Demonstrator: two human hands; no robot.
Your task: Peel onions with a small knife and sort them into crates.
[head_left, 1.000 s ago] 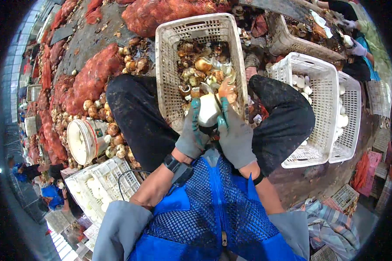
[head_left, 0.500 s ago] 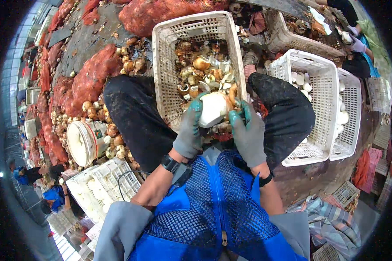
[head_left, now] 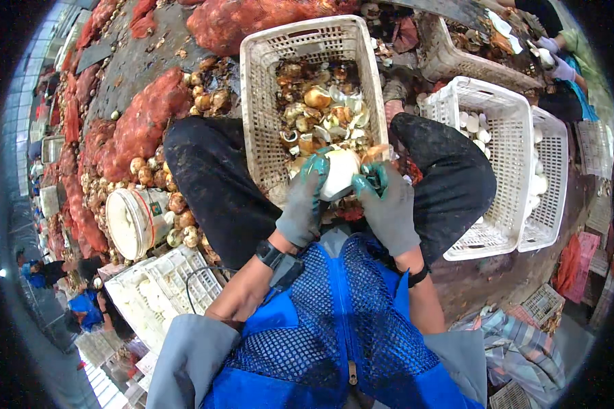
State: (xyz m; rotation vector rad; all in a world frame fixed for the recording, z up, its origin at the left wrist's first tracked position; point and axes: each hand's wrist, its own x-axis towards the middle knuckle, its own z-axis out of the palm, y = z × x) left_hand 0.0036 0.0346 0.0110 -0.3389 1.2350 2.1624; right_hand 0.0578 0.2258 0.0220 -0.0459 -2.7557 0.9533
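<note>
Over the near end of a white plastic crate [head_left: 250, 88] I hold a large white peeled onion [head_left: 342, 172]. My left hand [head_left: 304, 199], in a grey glove with green fingertips, is closed round the onion's left side. My right hand [head_left: 389, 204], gloved alike, is curled at its right side, thumb near the onion. A small dark shape shows among the right fingers; I cannot tell what it is. Brown onion skin [head_left: 375, 153] hangs just beyond those fingers. Loose skins and onion scraps [head_left: 318, 99] lie inside the crate.
Two white crates [head_left: 488, 235] with peeled onions stand to the right. On the left are red mesh sacks [head_left: 147, 133], unpeeled onions [head_left: 145, 176], a white bucket [head_left: 131, 225] and another crate [head_left: 164, 290]. A co-worker's gloved hands [head_left: 559, 68] show at the far right.
The onion has turned in my hands and moved slightly right. My left fingers have shifted over its upper left side, and my right fingers have curled in closer.
</note>
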